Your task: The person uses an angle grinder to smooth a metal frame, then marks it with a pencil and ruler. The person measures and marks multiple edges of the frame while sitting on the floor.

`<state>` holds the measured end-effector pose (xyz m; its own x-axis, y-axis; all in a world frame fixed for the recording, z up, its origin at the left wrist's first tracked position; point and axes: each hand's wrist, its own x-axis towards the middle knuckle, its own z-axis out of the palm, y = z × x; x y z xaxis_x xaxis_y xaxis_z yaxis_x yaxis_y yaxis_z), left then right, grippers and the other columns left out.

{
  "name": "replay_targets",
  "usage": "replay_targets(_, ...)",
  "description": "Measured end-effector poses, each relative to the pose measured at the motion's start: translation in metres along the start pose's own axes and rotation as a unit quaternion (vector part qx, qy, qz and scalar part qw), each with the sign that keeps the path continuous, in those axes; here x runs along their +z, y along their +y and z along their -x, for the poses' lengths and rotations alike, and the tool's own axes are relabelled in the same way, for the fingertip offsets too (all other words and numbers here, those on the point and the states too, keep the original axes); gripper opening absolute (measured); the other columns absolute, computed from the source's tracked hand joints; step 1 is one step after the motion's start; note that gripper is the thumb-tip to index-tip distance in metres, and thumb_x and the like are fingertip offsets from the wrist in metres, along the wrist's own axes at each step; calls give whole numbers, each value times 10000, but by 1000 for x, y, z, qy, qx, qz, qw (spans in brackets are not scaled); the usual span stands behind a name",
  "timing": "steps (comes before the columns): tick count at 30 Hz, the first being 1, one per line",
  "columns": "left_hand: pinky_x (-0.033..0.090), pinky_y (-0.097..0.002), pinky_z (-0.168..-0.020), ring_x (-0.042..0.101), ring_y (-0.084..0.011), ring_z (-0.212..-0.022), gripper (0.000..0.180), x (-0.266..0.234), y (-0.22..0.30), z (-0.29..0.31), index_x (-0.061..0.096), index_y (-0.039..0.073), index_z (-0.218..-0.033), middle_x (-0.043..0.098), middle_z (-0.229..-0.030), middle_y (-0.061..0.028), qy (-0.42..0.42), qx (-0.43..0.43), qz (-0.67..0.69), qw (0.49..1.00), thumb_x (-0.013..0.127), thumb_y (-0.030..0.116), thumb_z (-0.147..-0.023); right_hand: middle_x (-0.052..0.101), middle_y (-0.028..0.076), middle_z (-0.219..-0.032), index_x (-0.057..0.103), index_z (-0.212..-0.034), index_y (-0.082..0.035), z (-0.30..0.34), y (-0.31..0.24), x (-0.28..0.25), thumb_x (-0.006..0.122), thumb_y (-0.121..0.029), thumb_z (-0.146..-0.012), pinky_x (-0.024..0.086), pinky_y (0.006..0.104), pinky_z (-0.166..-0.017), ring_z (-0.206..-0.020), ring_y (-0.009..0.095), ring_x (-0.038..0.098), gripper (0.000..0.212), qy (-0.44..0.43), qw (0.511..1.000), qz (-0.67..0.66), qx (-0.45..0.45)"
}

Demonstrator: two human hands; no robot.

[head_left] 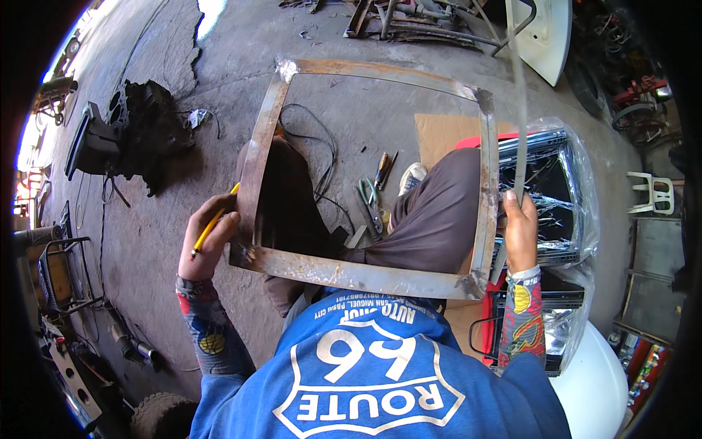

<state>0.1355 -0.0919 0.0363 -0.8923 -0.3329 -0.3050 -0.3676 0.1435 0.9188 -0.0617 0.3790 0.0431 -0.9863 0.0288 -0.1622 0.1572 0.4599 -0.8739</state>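
A rectangular frame (pixel 351 274) of rusty flat steel, with rough weld marks at its corners, is held up over my lap. My left hand (pixel 208 235) is closed at its left bar, with a yellow pencil (pixel 210 228) slanting between thumb and fingers. At the opposite side, my right hand (pixel 521 238) is closed around a long, flat metal strip (pixel 520 139). That strip stretches far past the frame's upper right corner, and its lower end shows below my fingers. Whether my right fingers also grip the frame's right bar is hidden.
Pliers (pixel 368 193) and a screwdriver (pixel 382 169) lie on the floor between my legs, near a dark cable (pixel 333 150). A black engine part (pixel 146 132) sits at left. Plastic-wrapped black items (pixel 567 186) stand at right, with a white stool (pixel 651 192) beyond. Scrap metal (pixel 409 29) lies ahead.
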Motion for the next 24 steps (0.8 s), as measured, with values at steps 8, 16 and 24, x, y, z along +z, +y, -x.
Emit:
replay_targets(8, 537, -346, -871, 697, -200, -1002, 446, 29, 19, -33, 617, 33, -1354, 700, -1229, -143, 256, 192, -41, 946, 516, 358, -1067, 679, 66, -834, 591, -1107, -24, -22, -47, 15, 508, -310, -1086, 464, 267, -592, -627, 107, 567, 299, 100, 993, -33, -57)
replay_targets(16, 454, -239, -625, 563, -73, -713, 198, 58, 91, -97, 661, -34, -1032, 630, -822, -25, 153, 284, 149, 935, 612, 158, -1034, 696, 88, -813, 621, -987, -32, -100, -131, 89, 592, -274, -1031, 484, 280, -635, -693, 143, 633, 248, 50, 939, -288, -183)
replay_targets(24, 513, -234, -718, 635, -78, -807, 161, 85, 137, -221, 643, 40, -939, 704, -895, -31, -121, 256, 150, 947, 762, 145, -915, 744, 163, -880, 607, -1081, -6, -181, -140, 136, 553, -277, -1032, 520, 316, -663, -714, 207, 711, 280, 3, 964, -241, -113)
